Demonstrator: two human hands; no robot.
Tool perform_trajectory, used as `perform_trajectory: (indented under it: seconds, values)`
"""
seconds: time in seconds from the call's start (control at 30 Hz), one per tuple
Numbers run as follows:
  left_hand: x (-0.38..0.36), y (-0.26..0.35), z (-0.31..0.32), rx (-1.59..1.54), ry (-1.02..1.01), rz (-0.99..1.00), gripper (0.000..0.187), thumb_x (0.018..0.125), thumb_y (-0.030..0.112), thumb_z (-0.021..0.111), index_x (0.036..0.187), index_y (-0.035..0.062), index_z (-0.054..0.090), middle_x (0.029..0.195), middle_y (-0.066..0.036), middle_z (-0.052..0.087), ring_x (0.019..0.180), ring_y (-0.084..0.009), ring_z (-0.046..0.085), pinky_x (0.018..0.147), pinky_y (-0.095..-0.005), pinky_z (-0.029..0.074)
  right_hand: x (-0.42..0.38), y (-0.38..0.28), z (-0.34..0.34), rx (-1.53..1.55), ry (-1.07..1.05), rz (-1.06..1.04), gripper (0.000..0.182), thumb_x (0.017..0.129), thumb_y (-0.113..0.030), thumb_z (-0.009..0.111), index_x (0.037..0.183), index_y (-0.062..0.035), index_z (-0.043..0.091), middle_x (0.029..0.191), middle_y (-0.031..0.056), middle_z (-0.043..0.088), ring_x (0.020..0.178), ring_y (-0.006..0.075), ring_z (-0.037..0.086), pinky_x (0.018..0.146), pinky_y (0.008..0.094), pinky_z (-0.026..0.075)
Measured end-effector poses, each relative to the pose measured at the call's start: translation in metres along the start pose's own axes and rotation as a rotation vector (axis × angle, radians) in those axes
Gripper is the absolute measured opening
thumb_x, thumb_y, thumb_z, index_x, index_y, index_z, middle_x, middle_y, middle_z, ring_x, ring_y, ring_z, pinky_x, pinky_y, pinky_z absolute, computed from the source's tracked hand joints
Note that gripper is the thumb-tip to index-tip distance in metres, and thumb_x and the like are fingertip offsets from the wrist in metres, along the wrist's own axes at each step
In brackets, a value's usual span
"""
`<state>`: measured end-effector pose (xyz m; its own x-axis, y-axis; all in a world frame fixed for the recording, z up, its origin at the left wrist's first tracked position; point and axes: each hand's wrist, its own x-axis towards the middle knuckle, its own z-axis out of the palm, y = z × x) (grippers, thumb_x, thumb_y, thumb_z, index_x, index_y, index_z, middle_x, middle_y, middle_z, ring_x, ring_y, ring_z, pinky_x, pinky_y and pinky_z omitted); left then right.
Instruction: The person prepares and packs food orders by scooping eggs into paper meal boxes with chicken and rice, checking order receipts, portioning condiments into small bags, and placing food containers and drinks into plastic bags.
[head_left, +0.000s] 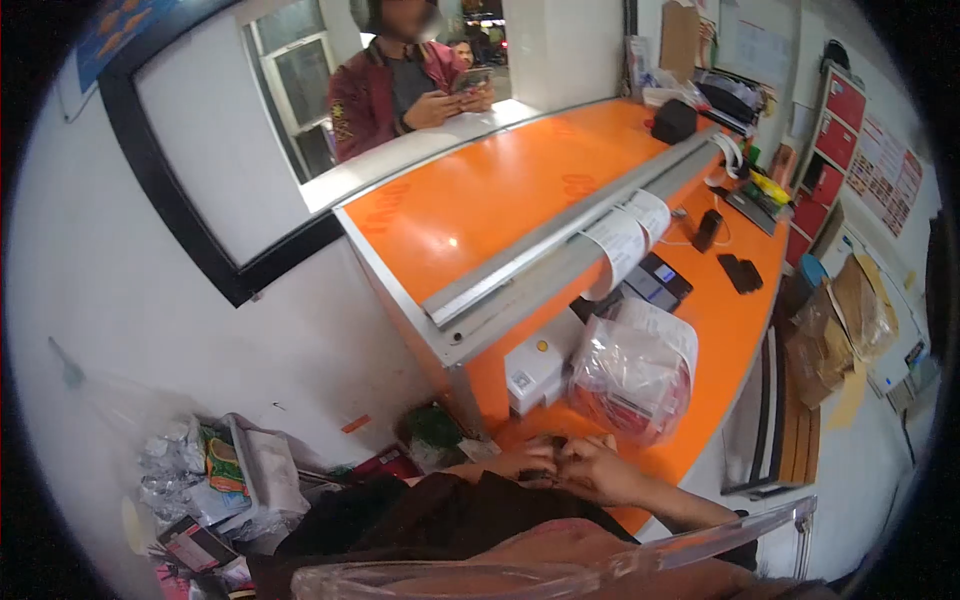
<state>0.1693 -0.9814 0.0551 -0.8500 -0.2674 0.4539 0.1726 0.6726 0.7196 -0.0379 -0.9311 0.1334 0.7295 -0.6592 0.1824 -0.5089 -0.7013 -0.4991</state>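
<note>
Low in the view, my left hand (pixel 522 464) and my right hand (pixel 598 468) come together at the near edge of the orange counter (pixel 690 440). The fingers of both are curled in and meet. Something small and dark shows between them, too small to name. Just beyond my right hand lies a clear plastic bag (pixel 635 375) with packed contents. A white box (pixel 540 365) stands behind my hands, close to the bag.
Receipt strips (pixel 625 240) hang from the raised ledge (pixel 570 250). A phone-like device (pixel 655 280) and dark items (pixel 740 272) lie farther along the counter. Across it, a person (pixel 385 90) holds a phone (pixel 472 85). A bin (pixel 260 470) with plastic waste stands left; cardboard (pixel 840 320) sits right.
</note>
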Motion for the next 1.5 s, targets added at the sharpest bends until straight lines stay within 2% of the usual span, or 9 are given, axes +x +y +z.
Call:
perform_trajectory:
  seconds: [0.23, 0.33, 0.43, 0.63, 0.73, 0.93, 1.07, 1.2, 1.5]
  values:
    - [0.001, -0.009, -0.016, 0.264, -0.181, 0.154, 0.019, 0.082, 0.021, 0.057, 0.094, 0.0065, 0.055, 0.101, -0.009, 0.051, 0.101, -0.0301, 0.046, 0.086, -0.0431, 0.034, 0.013, 0.001, -0.021, -0.06, -0.156, -0.197, 0.015, 0.074, -0.02, 0.062, 0.086, -0.0113, 0.061, 0.098, 0.0014, 0.053, 0.1, 0.0228, 0.047, 0.079, 0.0421, 0.036]
    - [0.009, 0.016, -0.032, 0.132, -0.175, 0.034, 0.019, 0.08, 0.022, 0.058, 0.091, 0.0076, 0.055, 0.09, -0.008, 0.05, 0.088, -0.0283, 0.047, 0.076, -0.0409, 0.036, 0.016, 0.018, -0.007, 0.345, -0.006, -0.331, 0.013, 0.073, -0.02, 0.062, 0.082, -0.0116, 0.061, 0.092, 0.0002, 0.055, 0.09, 0.0197, 0.051, 0.076, 0.0392, 0.037]
    - [0.013, 0.015, -0.033, 0.032, 0.036, 0.175, 0.017, 0.079, 0.024, 0.059, 0.085, 0.0082, 0.054, 0.082, -0.006, 0.046, 0.079, -0.0252, 0.044, 0.068, -0.0386, 0.035, 0.023, 0.007, -0.005, 0.832, 0.035, -0.049, 0.01, 0.068, -0.02, 0.069, 0.072, -0.0144, 0.063, 0.078, -0.0013, 0.057, 0.067, 0.0188, 0.05, 0.067, 0.0339, 0.032]
    - [0.013, 0.022, -0.05, 0.52, 0.003, 0.328, 0.017, 0.071, 0.024, 0.056, 0.074, 0.0084, 0.051, 0.077, -0.002, 0.041, 0.077, -0.0206, 0.041, 0.069, -0.0344, 0.033, 0.041, 0.014, -0.036, -0.144, -0.574, -0.198, 0.042, 0.073, -0.034, 0.058, 0.107, -0.0095, 0.058, 0.108, 0.0142, 0.056, 0.113, 0.0343, 0.043, 0.099, 0.0438, 0.027]
    - [0.011, 0.025, -0.055, 0.604, -0.067, 0.325, 0.017, 0.068, 0.023, 0.056, 0.073, 0.0083, 0.051, 0.079, -0.003, 0.042, 0.078, -0.0212, 0.041, 0.069, -0.0361, 0.034, 0.041, -0.006, -0.041, -0.072, -0.272, -0.162, 0.029, 0.075, -0.023, 0.052, 0.096, -0.0058, 0.06, 0.088, 0.0142, 0.06, 0.092, 0.0296, 0.051, 0.086, 0.0422, 0.036]
    - [0.01, 0.017, -0.054, 0.584, -0.043, 0.363, 0.014, 0.072, 0.021, 0.053, 0.078, 0.0082, 0.052, 0.082, -0.004, 0.042, 0.078, -0.022, 0.042, 0.069, -0.0355, 0.034, 0.045, 0.0, -0.041, -0.097, -0.307, -0.117, 0.025, 0.074, -0.023, 0.053, 0.092, -0.0077, 0.061, 0.089, 0.0116, 0.06, 0.091, 0.0286, 0.051, 0.084, 0.0414, 0.036]
    - [0.008, 0.019, -0.042, 0.057, 0.065, 0.131, 0.012, 0.076, 0.019, 0.05, 0.078, 0.0068, 0.05, 0.081, -0.005, 0.039, 0.077, -0.0222, 0.041, 0.069, -0.0351, 0.033, 0.046, -0.002, -0.045, -0.124, -0.327, -0.1, 0.023, 0.074, -0.023, 0.055, 0.09, -0.0097, 0.062, 0.087, 0.009, 0.06, 0.088, 0.0265, 0.051, 0.082, 0.0404, 0.036]
    - [0.011, 0.02, -0.046, 0.052, -0.045, 0.066, 0.012, 0.077, 0.018, 0.049, 0.077, 0.0061, 0.048, 0.08, -0.006, 0.039, 0.076, -0.022, 0.041, 0.067, -0.035, 0.032, 0.046, -0.004, -0.048, -0.14, -0.333, -0.097, 0.021, 0.073, -0.024, 0.056, 0.089, -0.0116, 0.062, 0.086, 0.0064, 0.06, 0.085, 0.0245, 0.051, 0.079, 0.0394, 0.036]
    - [0.008, 0.021, -0.056, 0.583, -0.081, 0.329, 0.01, 0.064, 0.019, 0.05, 0.068, 0.0122, 0.043, 0.078, -0.001, 0.041, 0.075, -0.0207, 0.042, 0.064, -0.036, 0.035, 0.044, -0.004, -0.054, -0.195, -0.336, -0.113, 0.016, 0.072, -0.024, 0.059, 0.084, -0.0159, 0.063, 0.082, 0.0005, 0.06, 0.08, 0.0199, 0.051, 0.074, 0.0372, 0.036]
